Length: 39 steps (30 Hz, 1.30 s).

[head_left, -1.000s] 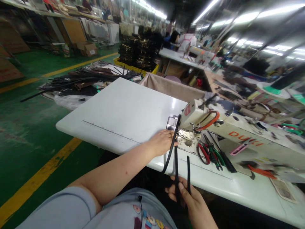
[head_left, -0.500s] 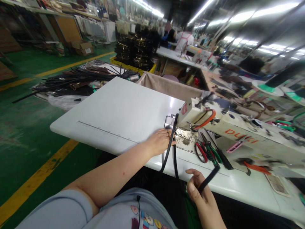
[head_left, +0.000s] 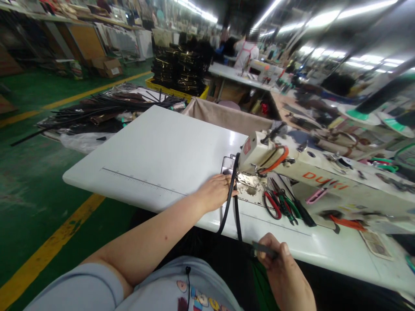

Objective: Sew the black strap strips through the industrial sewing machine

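A long, narrow black strap (head_left: 228, 203) hangs in a loop over the table's front edge, its upper part close to the needle area of a white sewing machine (head_left: 275, 151). My left hand (head_left: 218, 191) lies low on the table beside the needle, fingers closed at the strap; the exact grip is partly hidden. In front of the table edge, my right hand (head_left: 285, 270) pinches a short dark strap piece (head_left: 266, 249) between thumb and fingers. Whether this piece joins the hanging strap cannot be seen.
Red-handled scissors (head_left: 272, 205), green-handled snips (head_left: 289, 209) and a dark slim tool (head_left: 303, 211) lie right of the needle. A fabric-lined bin (head_left: 227, 115) stands behind the table (head_left: 155, 147). Black straps (head_left: 106, 106) are heaped at left. A co-worker (head_left: 246, 52) is farther back.
My right hand has turned and its fingers have closed; the strap piece now points left instead of up and right. My left hand stays at the needle. The view has shifted slightly.
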### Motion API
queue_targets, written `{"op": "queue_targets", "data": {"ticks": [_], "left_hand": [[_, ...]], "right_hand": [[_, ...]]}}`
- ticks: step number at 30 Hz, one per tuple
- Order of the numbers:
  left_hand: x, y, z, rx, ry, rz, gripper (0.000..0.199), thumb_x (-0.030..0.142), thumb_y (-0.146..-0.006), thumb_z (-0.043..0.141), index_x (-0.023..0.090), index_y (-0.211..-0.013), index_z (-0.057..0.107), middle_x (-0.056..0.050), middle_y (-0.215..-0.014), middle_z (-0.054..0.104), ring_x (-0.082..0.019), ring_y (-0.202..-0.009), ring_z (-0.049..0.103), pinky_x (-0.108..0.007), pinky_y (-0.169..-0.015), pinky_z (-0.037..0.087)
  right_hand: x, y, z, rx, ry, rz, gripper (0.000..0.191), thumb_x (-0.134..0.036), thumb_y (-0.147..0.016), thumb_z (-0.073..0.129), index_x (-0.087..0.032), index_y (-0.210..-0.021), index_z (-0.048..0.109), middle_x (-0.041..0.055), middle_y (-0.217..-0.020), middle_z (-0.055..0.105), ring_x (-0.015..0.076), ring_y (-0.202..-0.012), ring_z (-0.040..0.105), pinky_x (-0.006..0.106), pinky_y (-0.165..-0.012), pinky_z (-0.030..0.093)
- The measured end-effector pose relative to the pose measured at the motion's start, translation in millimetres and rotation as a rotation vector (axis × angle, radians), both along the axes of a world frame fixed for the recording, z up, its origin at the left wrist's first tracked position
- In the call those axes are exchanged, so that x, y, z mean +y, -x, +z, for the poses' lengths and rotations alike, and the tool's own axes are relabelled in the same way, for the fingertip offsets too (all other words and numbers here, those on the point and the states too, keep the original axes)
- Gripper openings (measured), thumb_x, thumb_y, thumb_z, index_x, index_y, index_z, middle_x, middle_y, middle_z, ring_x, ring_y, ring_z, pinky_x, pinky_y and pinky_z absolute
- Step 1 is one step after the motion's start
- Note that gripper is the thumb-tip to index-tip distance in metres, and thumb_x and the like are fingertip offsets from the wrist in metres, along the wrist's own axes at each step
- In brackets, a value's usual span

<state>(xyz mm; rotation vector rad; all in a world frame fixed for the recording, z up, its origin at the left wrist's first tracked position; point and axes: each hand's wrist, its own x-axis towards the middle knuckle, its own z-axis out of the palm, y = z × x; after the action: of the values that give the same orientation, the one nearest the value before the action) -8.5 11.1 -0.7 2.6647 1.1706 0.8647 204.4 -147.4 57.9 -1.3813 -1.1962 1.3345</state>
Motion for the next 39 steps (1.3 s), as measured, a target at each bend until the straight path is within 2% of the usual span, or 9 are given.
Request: {"op": "queue_targets", "data": {"ticks": [2,4,8,13,20,23,27,35,39], "left_hand": [[-0.1,0.1,0.0,0.000,-0.003,0.005,0.037,0.041,-0.105,0.044,0.014,-0.114,0.069,-0.011,-0.127,0.070,-0.022,-0.127,0.059,-0.036,-0.111,0.042],[-0.1,0.1,0.0,0.005,-0.004,0.008,0.036,0.040,-0.105,0.044,0.015,-0.115,0.068,-0.010,-0.126,0.070,-0.021,-0.128,0.059,-0.036,-0.111,0.042],[-0.3,-0.1,0.2,0.003,-0.004,0.003,0.036,0.040,-0.105,0.045,0.014,-0.114,0.069,-0.012,-0.126,0.070,-0.022,-0.127,0.059,-0.037,-0.111,0.043],[-0.8,-0.1,1.3,-0.006,-0.017,0.011,0.037,0.041,-0.105,0.044,0.014,-0.113,0.069,-0.011,-0.120,0.073,-0.023,-0.128,0.060,-0.037,-0.112,0.043],[0.0,0.3,0.7,-0.009,-0.020,-0.005,0.035,0.038,-0.105,0.045,0.014,-0.119,0.065,-0.011,-0.127,0.070,-0.022,-0.127,0.059,-0.038,-0.111,0.044],[0.7,0.2,-0.8,-0.005,-0.020,-0.001,0.036,0.039,-0.105,0.045,0.014,-0.120,0.065,-0.012,-0.128,0.069,-0.023,-0.128,0.059,-0.039,-0.111,0.044],[1.5,0.3,-3.2,0.014,-0.010,-0.012,0.037,0.039,-0.105,0.045,0.013,-0.123,0.064,-0.011,-0.130,0.068,-0.024,-0.129,0.058,-0.040,-0.113,0.043],[1.0,0.0,-5.3,0.035,-0.007,0.016,0.038,0.039,-0.104,0.046,0.011,-0.124,0.065,-0.013,-0.133,0.066,-0.024,-0.130,0.058,-0.040,-0.114,0.042],[0.7,0.1,-5.2,0.031,-0.015,0.012,0.037,0.037,-0.104,0.046,0.012,-0.126,0.064,-0.013,-0.134,0.065,-0.024,-0.131,0.057,-0.040,-0.114,0.043]], "right_hand": [[3.9,-2.6,0.0,0.183,0.003,0.030,0.044,-0.057,-0.094,0.040,-0.023,-0.071,0.056,-0.0008,-0.068,0.038,0.0187,-0.063,0.032,0.034,-0.057,0.035],[6.9,-4.7,0.0,0.266,-0.033,0.035,0.037,-0.052,-0.091,0.044,-0.024,-0.072,0.057,0.0000,-0.073,0.038,0.0197,-0.066,0.033,0.035,-0.059,0.037],[7.4,-4.0,2.0,0.277,-0.081,0.020,0.031,-0.045,-0.092,0.047,-0.024,-0.075,0.060,0.0018,-0.079,0.039,0.0210,-0.072,0.036,0.034,-0.062,0.038],[5.3,-4.2,-0.7,0.206,-0.113,-0.100,0.013,-0.038,-0.087,0.065,-0.025,-0.085,0.066,0.0020,-0.089,0.044,0.0190,-0.078,0.041,0.032,-0.069,0.040],[8.2,-10.2,-0.3,-0.216,-0.125,-0.078,0.016,-0.041,-0.087,0.070,-0.025,-0.082,0.069,0.0019,-0.086,0.058,0.0218,-0.085,0.053,0.034,-0.077,0.040],[8.3,-7.6,0.8,-0.237,-0.060,-0.101,0.018,-0.043,-0.083,0.073,-0.025,-0.083,0.071,0.0012,-0.084,0.061,0.0214,-0.081,0.055,0.033,-0.076,0.042],[8.9,-6.6,-10.2,-0.234,0.020,-0.086,0.027,-0.046,-0.079,0.075,-0.024,-0.094,0.070,-0.0011,-0.076,0.059,0.0187,-0.073,0.053,0.032,-0.071,0.042],[16.8,-7.2,-28.6,-0.327,0.009,-0.064,0.029,-0.050,-0.086,0.064,-0.023,-0.096,0.065,-0.0015,-0.076,0.058,0.0187,-0.073,0.054,0.032,-0.072,0.042],[20.0,-5.0,-32.4,-0.330,-0.006,-0.046,0.031,-0.048,-0.087,0.062,-0.023,-0.105,0.066,-0.0017,-0.074,0.060,0.0193,-0.072,0.056,0.033,-0.073,0.043]]}}
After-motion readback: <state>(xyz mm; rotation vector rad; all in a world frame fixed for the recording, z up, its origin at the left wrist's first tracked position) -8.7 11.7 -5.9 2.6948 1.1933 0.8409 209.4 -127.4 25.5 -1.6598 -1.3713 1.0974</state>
